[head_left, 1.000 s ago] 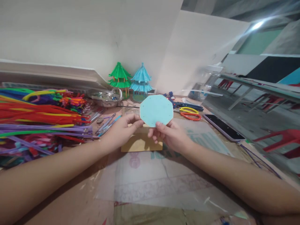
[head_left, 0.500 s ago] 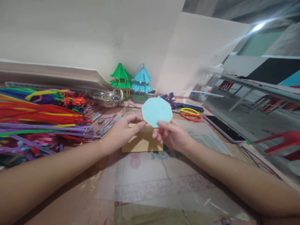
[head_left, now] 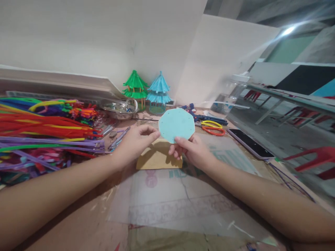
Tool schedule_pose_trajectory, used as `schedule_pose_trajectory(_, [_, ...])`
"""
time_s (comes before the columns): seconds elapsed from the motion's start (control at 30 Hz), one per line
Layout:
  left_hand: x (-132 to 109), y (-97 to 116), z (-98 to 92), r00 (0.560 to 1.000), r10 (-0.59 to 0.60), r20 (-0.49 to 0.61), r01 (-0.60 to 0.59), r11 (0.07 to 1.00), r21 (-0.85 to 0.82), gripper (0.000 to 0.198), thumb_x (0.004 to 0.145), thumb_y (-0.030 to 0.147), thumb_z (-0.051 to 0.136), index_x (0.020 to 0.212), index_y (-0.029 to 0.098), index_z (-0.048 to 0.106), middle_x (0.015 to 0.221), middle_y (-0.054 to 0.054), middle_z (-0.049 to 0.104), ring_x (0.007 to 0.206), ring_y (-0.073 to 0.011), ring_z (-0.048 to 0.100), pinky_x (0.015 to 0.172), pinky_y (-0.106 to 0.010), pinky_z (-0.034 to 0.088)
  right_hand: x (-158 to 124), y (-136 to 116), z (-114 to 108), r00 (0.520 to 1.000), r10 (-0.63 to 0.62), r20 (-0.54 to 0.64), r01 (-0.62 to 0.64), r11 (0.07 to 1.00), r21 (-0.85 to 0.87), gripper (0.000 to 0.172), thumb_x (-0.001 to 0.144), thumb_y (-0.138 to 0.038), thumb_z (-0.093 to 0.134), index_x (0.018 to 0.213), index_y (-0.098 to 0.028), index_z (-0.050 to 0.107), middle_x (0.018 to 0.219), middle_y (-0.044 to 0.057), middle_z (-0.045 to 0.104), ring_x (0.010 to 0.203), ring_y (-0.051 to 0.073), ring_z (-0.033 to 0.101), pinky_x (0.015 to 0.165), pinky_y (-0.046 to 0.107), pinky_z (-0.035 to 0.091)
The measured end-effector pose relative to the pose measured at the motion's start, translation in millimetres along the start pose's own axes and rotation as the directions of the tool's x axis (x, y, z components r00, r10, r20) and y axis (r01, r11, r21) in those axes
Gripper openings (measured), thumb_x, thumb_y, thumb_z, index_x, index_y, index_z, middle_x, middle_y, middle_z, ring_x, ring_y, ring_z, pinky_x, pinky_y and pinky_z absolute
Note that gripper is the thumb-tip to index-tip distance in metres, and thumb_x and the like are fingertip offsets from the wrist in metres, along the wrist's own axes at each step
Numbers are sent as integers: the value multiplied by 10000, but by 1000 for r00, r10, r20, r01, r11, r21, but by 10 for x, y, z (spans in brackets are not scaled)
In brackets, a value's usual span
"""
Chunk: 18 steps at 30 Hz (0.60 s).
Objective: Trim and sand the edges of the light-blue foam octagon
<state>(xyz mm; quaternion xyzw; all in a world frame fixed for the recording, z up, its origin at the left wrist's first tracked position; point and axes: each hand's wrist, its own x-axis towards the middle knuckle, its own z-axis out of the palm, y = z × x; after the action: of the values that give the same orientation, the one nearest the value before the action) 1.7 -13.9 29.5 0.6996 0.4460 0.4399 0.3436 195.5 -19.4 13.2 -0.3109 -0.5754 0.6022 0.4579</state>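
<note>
A light blue octagonal piece with small dark dots near its edge is held up in front of me. My right hand pinches its lower right edge, thumb on the blue face and the other fingers curled behind. My left hand has thumb and index fingertips brought together at its left edge; they appear to pinch the rim there. Below lies a tan board, partly shaded by my hands.
Bundles of coloured pipe cleaners lie at left. Behind stand a metal bowl, a green pagoda model and a blue one. Scissors, a glue gun and a phone are at right. A clear plastic sheet covers the tabletop.
The octagonal piece has turned a little and shifted slightly right, showing more of its face. My left fingertips have moved slightly up and left along its edge.
</note>
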Motion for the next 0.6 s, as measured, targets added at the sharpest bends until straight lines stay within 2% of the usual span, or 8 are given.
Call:
schedule_pose_trajectory(0.07, [-1, -5, 1, 1000, 16, 22, -15, 1000, -5, 182, 805, 364, 607, 760, 189, 629, 761, -10, 624, 726, -162, 547, 654, -286, 410, -12, 11, 0, 999, -34, -22, 32, 996, -84, 350, 714, -482, 704, 729, -153, 586, 572, 35, 678, 434, 98, 553, 427, 211, 442])
schedule_pose_trajectory(0.13, [2, -4, -3, 1000, 29, 0, -29, 998, -56, 160, 809, 338, 595, 739, 194, 594, 746, 2, 590, 726, -156, 530, 663, -281, 409, -19, 20, 4, 998, -49, -27, 45, 991, -129, 359, 721, -491, 697, 713, -149, 590, 573, 37, 677, 438, 96, 551, 441, 214, 446])
schedule_pose_trajectory(0.27, [12, 49, -26, 976, 34, -213, -74, 980, -184, 215, 865, 248, 479, 656, 197, 472, 723, 13, 502, 726, -137, 491, 689, -266, 410, -19, 20, 14, 1000, -24, -14, 23, 996, -82, 347, 710, -480, 700, 718, -158, 573, 565, 34, 673, 434, 99, 547, 434, 215, 438])
schedule_pose_trajectory(0.37, [16, 87, -29, 963, 29, -267, -89, 973, -215, 315, 930, 274, 393, 627, 194, 421, 670, 9, 449, 664, -126, 452, 654, -261, 406, -12, 9, 8, 1000, -14, -23, 13, 999, -41, 319, 709, -454, 694, 720, -165, 562, 553, 34, 668, 429, 99, 542, 422, 209, 424])
schedule_pose_trajectory(0.4, [18, 85, -24, 967, 16, -255, -76, 971, -228, 268, 931, 281, 408, 682, 197, 457, 683, 12, 457, 638, -119, 444, 621, -255, 403, -10, 7, 3, 1000, -11, -29, 10, 999, -35, 306, 708, -444, 691, 722, -168, 559, 546, 31, 664, 426, 100, 539, 417, 208, 421])
schedule_pose_trajectory(0.47, [24, 56, -9, 974, 4, -225, -58, 971, -233, 74, 891, 246, 493, 952, 221, 527, 844, 5, 543, 626, -102, 464, 575, -240, 406, -3, 10, -12, 999, -6, -36, 5, 999, -32, 284, 706, -427, 682, 722, -173, 555, 531, 23, 655, 413, 99, 527, 405, 208, 411])
schedule_pose_trajectory(0.53, [33, 10, 3, 982, 29, -188, -69, 975, -211, 390, 851, 218, 549, 1228, 260, 453, 1093, -33, 575, 672, -94, 516, 586, -236, 434, 2, 22, -28, 1000, -2, -25, 1, 999, -39, 269, 705, -417, 671, 723, -175, 554, 513, 14, 645, 392, 96, 507, 389, 206, 392])
schedule_pose_trajectory(0.6, [41, -27, 1, 994, 48, -103, -66, 981, -181, 447, 860, 291, 563, 1289, 237, 450, 1146, -66, 598, 741, -118, 560, 625, -250, 457, 3, 37, -39, 1000, -3, -1, 3, 998, -65, 265, 709, -418, 659, 721, -172, 562, 494, 7, 631, 378, 93, 490, 376, 204, 373])
